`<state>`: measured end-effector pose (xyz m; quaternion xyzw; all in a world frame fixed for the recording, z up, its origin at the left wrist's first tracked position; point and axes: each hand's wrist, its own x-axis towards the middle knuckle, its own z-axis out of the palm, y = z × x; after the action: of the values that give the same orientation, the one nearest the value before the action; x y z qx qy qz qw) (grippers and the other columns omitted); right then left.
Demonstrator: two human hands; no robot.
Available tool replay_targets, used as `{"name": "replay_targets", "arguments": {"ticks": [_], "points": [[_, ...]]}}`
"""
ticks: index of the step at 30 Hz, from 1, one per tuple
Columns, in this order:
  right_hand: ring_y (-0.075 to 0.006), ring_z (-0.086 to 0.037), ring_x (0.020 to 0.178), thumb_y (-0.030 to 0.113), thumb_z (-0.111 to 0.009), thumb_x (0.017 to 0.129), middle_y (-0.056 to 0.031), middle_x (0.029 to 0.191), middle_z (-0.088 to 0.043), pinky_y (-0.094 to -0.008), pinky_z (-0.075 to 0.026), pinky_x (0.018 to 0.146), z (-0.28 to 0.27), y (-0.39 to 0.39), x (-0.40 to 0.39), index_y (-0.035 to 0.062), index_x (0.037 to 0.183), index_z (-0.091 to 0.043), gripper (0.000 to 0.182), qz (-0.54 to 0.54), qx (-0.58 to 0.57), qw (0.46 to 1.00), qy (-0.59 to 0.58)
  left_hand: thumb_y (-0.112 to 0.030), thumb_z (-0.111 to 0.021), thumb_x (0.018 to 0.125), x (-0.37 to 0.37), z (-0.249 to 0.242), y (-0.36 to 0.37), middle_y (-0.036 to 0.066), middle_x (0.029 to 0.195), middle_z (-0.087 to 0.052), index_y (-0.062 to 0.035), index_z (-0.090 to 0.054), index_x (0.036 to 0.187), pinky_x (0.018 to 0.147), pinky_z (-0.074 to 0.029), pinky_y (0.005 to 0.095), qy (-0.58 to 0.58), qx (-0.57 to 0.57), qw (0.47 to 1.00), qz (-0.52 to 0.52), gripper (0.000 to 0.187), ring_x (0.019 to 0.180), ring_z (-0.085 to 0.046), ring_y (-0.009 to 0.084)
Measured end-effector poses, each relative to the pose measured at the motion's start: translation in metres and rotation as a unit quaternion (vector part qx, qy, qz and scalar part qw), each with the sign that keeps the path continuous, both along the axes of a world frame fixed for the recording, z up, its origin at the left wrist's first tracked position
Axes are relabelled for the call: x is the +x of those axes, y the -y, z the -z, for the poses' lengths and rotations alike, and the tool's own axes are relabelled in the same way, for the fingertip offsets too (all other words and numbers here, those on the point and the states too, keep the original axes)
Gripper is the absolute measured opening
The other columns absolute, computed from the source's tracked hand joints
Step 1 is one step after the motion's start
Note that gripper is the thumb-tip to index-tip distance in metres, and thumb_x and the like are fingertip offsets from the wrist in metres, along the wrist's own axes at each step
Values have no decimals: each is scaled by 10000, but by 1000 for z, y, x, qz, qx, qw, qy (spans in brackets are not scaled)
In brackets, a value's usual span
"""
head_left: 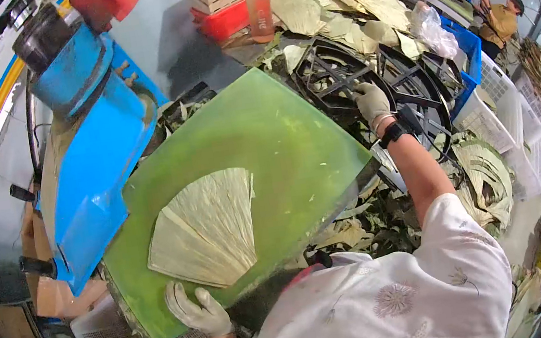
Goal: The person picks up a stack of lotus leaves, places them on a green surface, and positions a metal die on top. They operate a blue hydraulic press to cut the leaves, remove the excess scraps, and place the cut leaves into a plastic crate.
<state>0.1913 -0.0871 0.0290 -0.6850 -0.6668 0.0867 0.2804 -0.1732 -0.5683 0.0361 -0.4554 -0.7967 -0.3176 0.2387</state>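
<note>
While the blue machine point(88, 125) is looming at the far left, a large green cutting board point(260, 143) is taking up the middle of the tabletop, tilted across the view. On its near part a fan-shaped stack of dried leaves point(206, 230) is lying flat, narrow end toward the machine and broad curved edge toward the board's middle. Beyond the board's right corner a black metal frame point(347, 75) with spokes is sitting among heaps of loose dried leaves point(344, 6).

The gloved left hand point(199, 312) is resting on the board's near edge just below the fan, fingers curled loosely and gripping nothing that I can make out. The gloved right hand point(372, 103) is reaching out to the black frame, fingers closing around one of its bars.

The fan is looking light, thin and papery (probably brittle along the ribs), so it is likely calling for a flat, spread palm or a gentle pinch at the narrow end. The frame is appearing stiff and heavier, best held by a bar.
</note>
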Motion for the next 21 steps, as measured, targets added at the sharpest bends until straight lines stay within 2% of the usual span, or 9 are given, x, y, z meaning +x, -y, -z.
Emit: {"name": "replay_targets", "arguments": {"ticks": [2, 4, 6, 8, 9, 11, 15, 20, 21], "points": [[-411, -645, 1107, 307, -740, 889, -224, 1217, -678, -466, -536, 921, 17, -11, 5, 133, 1251, -700, 404, 7, -19, 999, 32, -416, -519, 1057, 2, -1, -3, 287, 1301, -579, 76, -568, 1246, 1040, -420, 580, 4, -2, 1000, -8, 530, 1195, -540, 475], [-416, -613, 1156, 310, -736, 887, -215, 1283, -642, -465, -519, 968, -14, 12, -26, 121, 1282, -666, 444, -18, -1, 995, 100, -448, -524, 1045, 1, -4, -3, 285, 1290, -589, 69, -586, 1242, 1045, -420, 575, 22, -11, 1000, -11, 557, 1176, -552, 474], [-421, -592, 1164, 310, -736, 880, -221, 1265, -635, -469, -492, 1010, -19, 25, -63, 53, 1238, -658, 447, -138, 141, 979, 52, -497, -518, 1036, 2, -7, -6, 262, 1257, -619, 64, -606, 1210, 1039, -426, 573, 24, -1, 1000, -15, 595, 1166, -561, 472], [-429, -570, 1201, 315, -717, 902, -227, 1281, -626, -473, -474, 1034, -39, 61, -129, 35, 1258, -640, 459, -299, 163, 940, -30, -513, -527, 1029, -2, -5, -4, 256, 1275, -611, 58, -603, 1215, 1030, -433, 574, 12, 4, 1000, -5, 606, 1165, -564, 466], [-429, -570, 1201, 315, -717, 902, -227, 1281, -626, -473, -474, 1034, -51, 85, -164, 35, 1258, -640, 459, -323, 155, 933, -35, -515, -537, 1023, -3, -4, -3, 253, 1281, -604, 62, -594, 1225, 1034, -435, 571, 33, 12, 999, 3, 614, 1170, -563, 470], [-433, -549, 1245, 373, -669, 935, -234, 1312, -614, -478, -456, 1057, -68, 130, -218, 22, 1312, -601, 520, -524, 103, 842, -75, -497, -596, 992, -8, -1, 3, 267, 1299, -578, 65, -562, 1271, 1053, -420, 569, 55, 22, 998, 9, 628, 1188, -544, 478], [-427, -565, 1221, 462, -589, 965, -211, 1353, -604, -503, -461, 1041, -29, 147, -278, 56, 1371, -553, 576, -568, 68, 819, 49, -386, -708, 945, 7, -4, 26, 289, 1410, -471, 63, -484, 1379, 1084, -397, 542, 140, 98, 983, -71, 664, 1255, -496, 455], [-421, -590, 1169, 445, -653, 924, -186, 1321, -619, -523, -485, 984, -38, 218, -284, 87, 1395, -532, 605, -613, 74, 781, 95, -212, -710, 918, 43, 13, 76, 273, 1468, -388, 56, -475, 1407, 1104, -379, 517, 256, 184, 921, -229, 605, 1240, -510, 428], [-425, -598, 1151, 432, -662, 921, -188, 1302, -624, -523, -492, 967, -50, 236, -284, 85, 1395, -529, 602, -650, 16, 757, 66, -174, -683, 915, 46, 20, 89, 265, 1417, -450, 60, -507, 1378, 1090, -395, 504, 268, 137, 945, -125, 548, 1222, -530, 419]]}}
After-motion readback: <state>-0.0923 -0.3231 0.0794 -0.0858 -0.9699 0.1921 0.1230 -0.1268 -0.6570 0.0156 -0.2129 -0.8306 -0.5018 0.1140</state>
